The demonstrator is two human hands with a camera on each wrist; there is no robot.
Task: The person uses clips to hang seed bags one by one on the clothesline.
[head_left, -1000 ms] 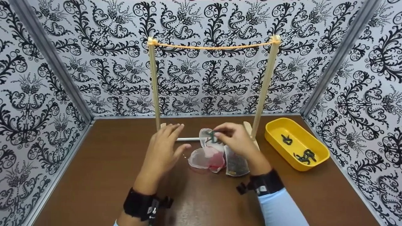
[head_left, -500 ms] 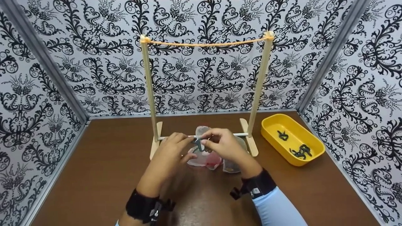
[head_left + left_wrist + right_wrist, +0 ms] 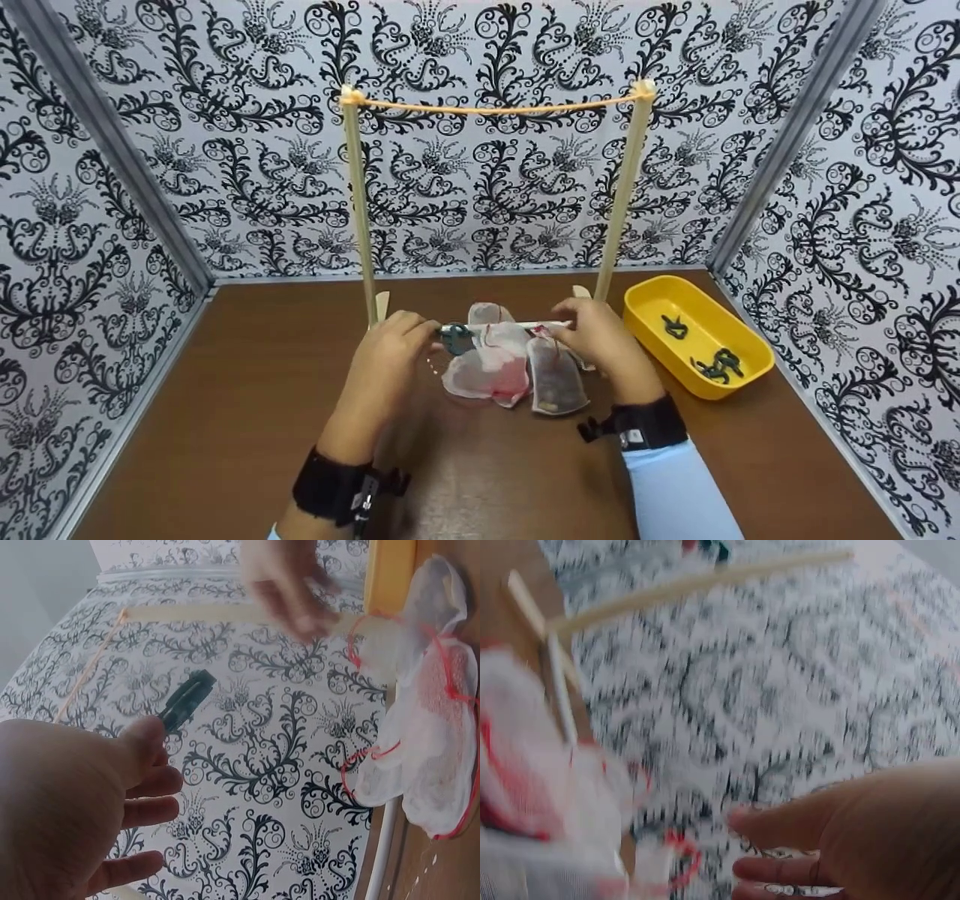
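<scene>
My left hand pinches a dark green clothespin between thumb and forefinger, its other fingers loosely extended. Several small white drawstring mesh pouches lie together between the hands. One pouch has pink-red colouring at its lower part; a greyer pouch lies to its right. Thin red strings trail from them. My right hand hovers beside the greyer pouch's top end, fingers extended and nothing between them in the right wrist view.
Behind the pouches stands a wooden frame with an orange cord strung across its top and a white rod low down. A yellow tray holding several dark green clothespins sits at the right. Patterned walls enclose the table.
The clothespin has passed from my right hand to my left. My right hand has moved away to the right, toward the greyer pouch.
</scene>
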